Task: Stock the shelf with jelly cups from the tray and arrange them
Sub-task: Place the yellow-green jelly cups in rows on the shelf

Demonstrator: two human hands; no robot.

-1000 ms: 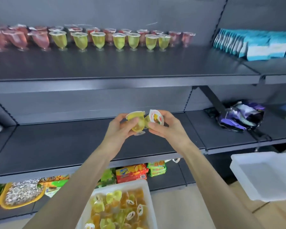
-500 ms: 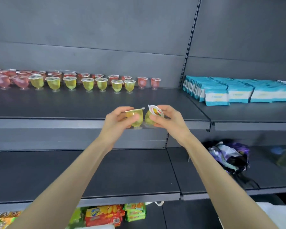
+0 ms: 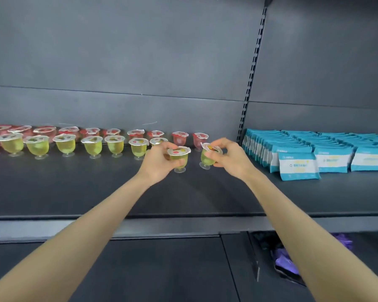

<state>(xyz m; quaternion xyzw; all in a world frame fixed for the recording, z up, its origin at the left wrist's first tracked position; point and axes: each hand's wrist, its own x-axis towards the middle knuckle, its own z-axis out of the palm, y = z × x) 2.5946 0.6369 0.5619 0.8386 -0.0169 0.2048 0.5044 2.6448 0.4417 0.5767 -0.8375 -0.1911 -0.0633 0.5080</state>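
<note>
- your left hand (image 3: 159, 162) grips an upright green jelly cup (image 3: 179, 157) low over the shelf (image 3: 85, 192).
- your right hand (image 3: 232, 159) pinches a tilted green cup (image 3: 207, 159) just beside it, at three o'clock.
- rows of cups (image 3: 92, 147) stand at nine o'clock, blue packets (image 3: 297, 165) at three.

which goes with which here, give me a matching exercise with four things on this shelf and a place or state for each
Things
1. left cup, in the left hand
2. right cup, in the right hand
3. red cups
4. blue packets

Places or states
a. back row on the shelf
b. held tilted
c. right of the slotted post
d. held upright

Pairs: 1-d, 2-b, 3-a, 4-c
</note>
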